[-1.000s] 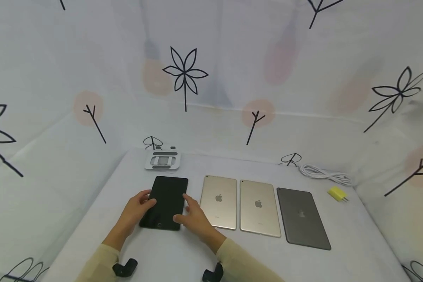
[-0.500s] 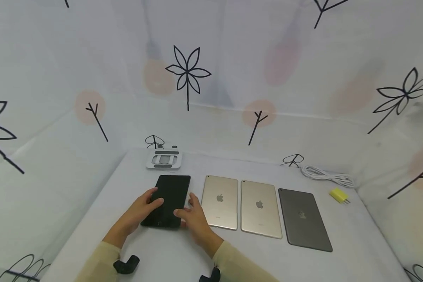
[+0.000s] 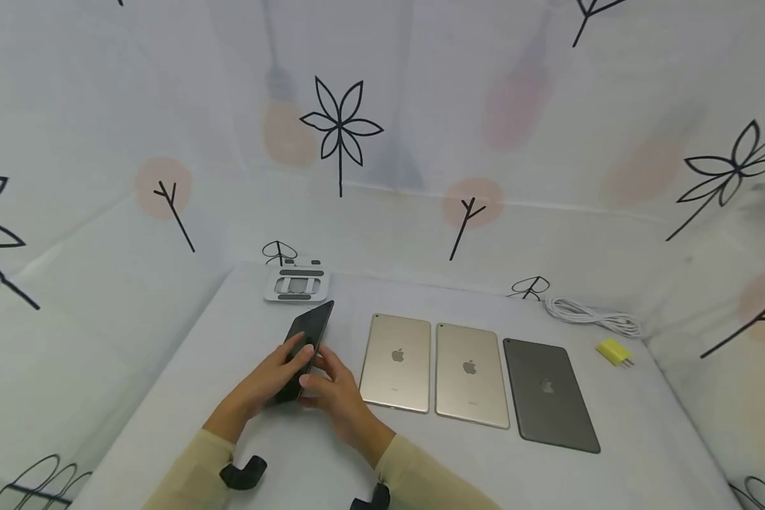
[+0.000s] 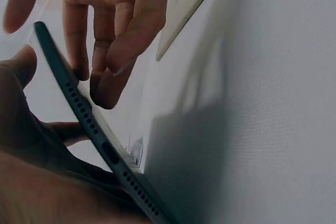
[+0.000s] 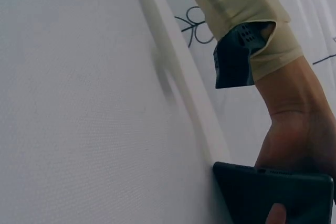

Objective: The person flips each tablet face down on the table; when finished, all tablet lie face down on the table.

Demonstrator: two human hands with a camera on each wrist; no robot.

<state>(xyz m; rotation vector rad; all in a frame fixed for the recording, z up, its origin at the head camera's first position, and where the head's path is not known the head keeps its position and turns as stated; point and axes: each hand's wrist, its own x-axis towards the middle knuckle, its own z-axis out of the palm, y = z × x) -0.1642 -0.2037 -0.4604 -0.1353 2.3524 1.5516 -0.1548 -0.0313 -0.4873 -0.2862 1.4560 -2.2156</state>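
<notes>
A black-fronted tablet [image 3: 312,324] stands tilted on its left long edge, its right side raised from the white table. My left hand [image 3: 261,382] grips its left side, the thumb lying over the dark face. At the raised edge, my right hand [image 3: 343,404] holds it with the thumb in front and fingers behind. In the left wrist view the end of the tablet [image 4: 89,114], with speaker holes and a port, runs diagonally between the hands. The right wrist view shows the dark tablet [image 5: 294,192] with a fingertip overlapping it.
Two gold tablets [image 3: 395,363] [image 3: 472,375] and a dark grey tablet [image 3: 551,393] lie back-up to the right. Behind are a white and grey stand [image 3: 297,284], a coiled white cable [image 3: 591,316] and a yellow plug adapter [image 3: 613,351]. Patterned cloth walls enclose the table.
The black tablet, flat one second ago, has been lifted at its right edge and tipped up leftward. My right hand has moved left with that edge; the left hand has shifted slightly right.
</notes>
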